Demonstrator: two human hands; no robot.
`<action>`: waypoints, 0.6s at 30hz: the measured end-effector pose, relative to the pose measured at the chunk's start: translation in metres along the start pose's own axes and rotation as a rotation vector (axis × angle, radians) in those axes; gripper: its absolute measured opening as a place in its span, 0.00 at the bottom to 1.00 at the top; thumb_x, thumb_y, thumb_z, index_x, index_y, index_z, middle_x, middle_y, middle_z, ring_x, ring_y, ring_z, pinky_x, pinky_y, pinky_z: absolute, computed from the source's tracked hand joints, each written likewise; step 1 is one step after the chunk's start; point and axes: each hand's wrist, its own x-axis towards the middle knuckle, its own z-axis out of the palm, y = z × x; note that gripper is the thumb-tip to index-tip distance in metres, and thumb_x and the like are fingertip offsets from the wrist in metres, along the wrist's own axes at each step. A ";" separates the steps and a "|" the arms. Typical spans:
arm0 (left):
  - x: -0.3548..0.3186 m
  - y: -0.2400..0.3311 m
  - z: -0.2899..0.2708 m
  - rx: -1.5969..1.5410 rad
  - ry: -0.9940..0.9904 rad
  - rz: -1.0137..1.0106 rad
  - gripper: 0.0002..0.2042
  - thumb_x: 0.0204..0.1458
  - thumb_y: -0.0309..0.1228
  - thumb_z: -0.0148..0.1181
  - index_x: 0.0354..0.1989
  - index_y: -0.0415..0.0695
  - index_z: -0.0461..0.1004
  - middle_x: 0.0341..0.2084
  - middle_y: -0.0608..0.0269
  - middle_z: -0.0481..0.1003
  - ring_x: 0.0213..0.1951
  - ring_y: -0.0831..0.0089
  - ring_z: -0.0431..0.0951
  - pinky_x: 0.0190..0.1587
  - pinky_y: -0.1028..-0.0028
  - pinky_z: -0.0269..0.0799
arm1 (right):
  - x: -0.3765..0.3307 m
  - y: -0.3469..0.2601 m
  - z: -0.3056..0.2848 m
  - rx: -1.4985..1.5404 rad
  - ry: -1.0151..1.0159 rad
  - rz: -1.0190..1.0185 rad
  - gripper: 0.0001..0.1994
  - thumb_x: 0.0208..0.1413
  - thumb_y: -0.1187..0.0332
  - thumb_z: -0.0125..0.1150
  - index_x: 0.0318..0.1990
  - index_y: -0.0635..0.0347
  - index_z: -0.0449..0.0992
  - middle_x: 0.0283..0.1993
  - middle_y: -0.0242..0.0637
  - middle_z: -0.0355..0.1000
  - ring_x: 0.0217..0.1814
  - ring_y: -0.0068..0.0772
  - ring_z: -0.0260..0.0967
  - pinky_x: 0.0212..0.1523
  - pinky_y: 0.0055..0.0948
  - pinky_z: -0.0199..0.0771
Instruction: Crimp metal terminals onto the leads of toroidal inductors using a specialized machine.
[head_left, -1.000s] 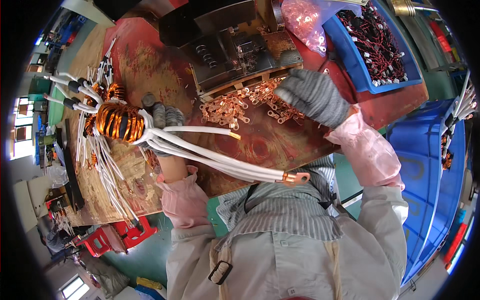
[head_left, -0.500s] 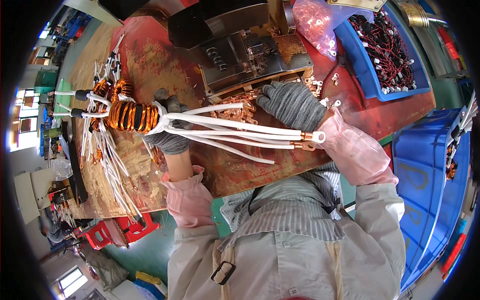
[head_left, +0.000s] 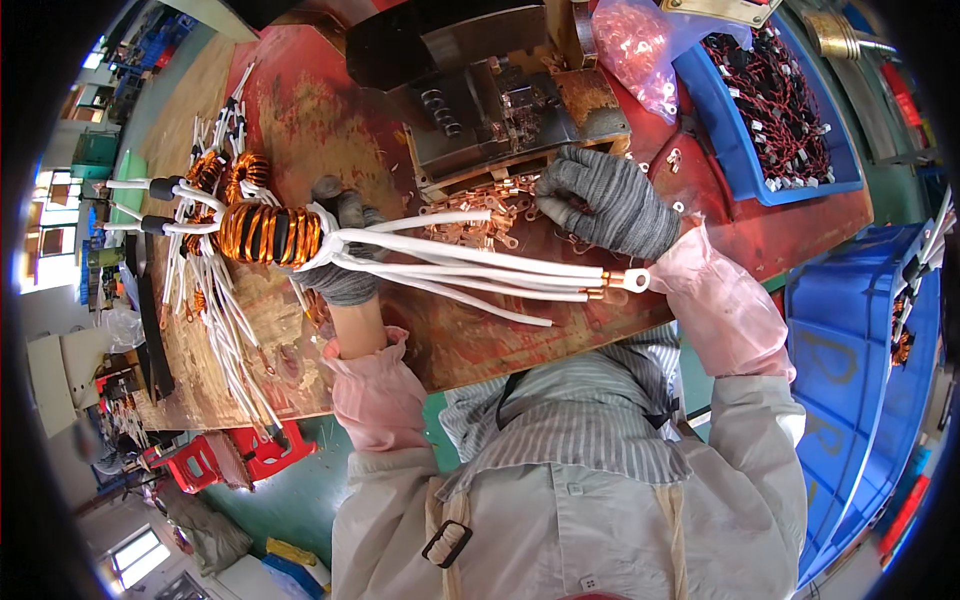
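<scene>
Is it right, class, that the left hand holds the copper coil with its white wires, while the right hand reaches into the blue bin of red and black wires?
Not quite. The left hand does hold the copper coil with its white wires, but the right hand rests at the pile of small copper lugs on the bench, not in the blue bin. The head view shows this.

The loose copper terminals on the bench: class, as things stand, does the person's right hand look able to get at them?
Probably yes. The right hand already rests at the edge of the copper terminals, with nothing between them. The left hand holds the copper coil off to the side, its white leads passing below.
</scene>
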 end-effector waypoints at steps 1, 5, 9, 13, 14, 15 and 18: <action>-0.002 0.000 -0.001 0.045 0.008 0.050 0.26 0.46 0.49 0.51 0.46 0.40 0.62 0.21 0.59 0.69 0.17 0.73 0.68 0.19 0.75 0.65 | 0.001 0.001 -0.001 -0.100 -0.042 -0.002 0.10 0.47 0.61 0.54 0.34 0.56 0.71 0.31 0.37 0.66 0.34 0.41 0.67 0.31 0.35 0.69; -0.008 0.001 0.003 0.180 0.050 0.113 0.33 0.37 0.45 0.64 0.50 0.40 0.59 0.21 0.68 0.69 0.19 0.75 0.69 0.20 0.77 0.66 | 0.010 -0.005 0.007 -0.364 -0.259 -0.015 0.12 0.46 0.61 0.54 0.35 0.56 0.71 0.34 0.38 0.66 0.36 0.41 0.68 0.31 0.36 0.70; -0.006 0.001 0.000 0.081 0.076 0.158 0.29 0.44 0.46 0.55 0.49 0.36 0.59 0.19 0.53 0.70 0.15 0.69 0.70 0.16 0.74 0.67 | 0.017 -0.006 0.024 -0.481 -0.411 0.042 0.12 0.49 0.59 0.50 0.35 0.55 0.71 0.32 0.39 0.66 0.35 0.40 0.68 0.32 0.37 0.69; -0.006 0.005 0.000 0.089 0.077 0.105 0.34 0.38 0.48 0.61 0.49 0.36 0.59 0.17 0.55 0.70 0.14 0.69 0.69 0.16 0.74 0.67 | 0.018 -0.008 0.026 -0.476 -0.411 0.053 0.10 0.48 0.62 0.49 0.34 0.57 0.71 0.31 0.41 0.68 0.35 0.41 0.69 0.32 0.38 0.70; -0.006 0.006 -0.001 0.087 0.081 0.100 0.34 0.37 0.49 0.61 0.49 0.37 0.60 0.17 0.56 0.70 0.14 0.70 0.69 0.16 0.75 0.67 | 0.018 -0.011 0.025 -0.471 -0.410 0.053 0.08 0.46 0.66 0.49 0.32 0.58 0.71 0.31 0.42 0.68 0.35 0.42 0.69 0.31 0.39 0.70; -0.005 0.005 0.002 0.088 0.082 0.105 0.34 0.37 0.49 0.61 0.49 0.37 0.60 0.17 0.56 0.70 0.14 0.70 0.69 0.16 0.75 0.67 | 0.016 -0.012 0.022 -0.471 -0.413 0.049 0.08 0.46 0.66 0.49 0.32 0.58 0.71 0.31 0.42 0.68 0.35 0.42 0.69 0.31 0.39 0.70; 0.002 0.002 0.013 0.027 0.047 0.054 0.34 0.37 0.51 0.59 0.47 0.38 0.62 0.15 0.59 0.68 0.13 0.72 0.67 0.17 0.74 0.65 | 0.004 -0.012 0.012 -0.127 -0.125 -0.062 0.07 0.48 0.67 0.53 0.33 0.59 0.70 0.31 0.40 0.68 0.35 0.38 0.69 0.33 0.35 0.69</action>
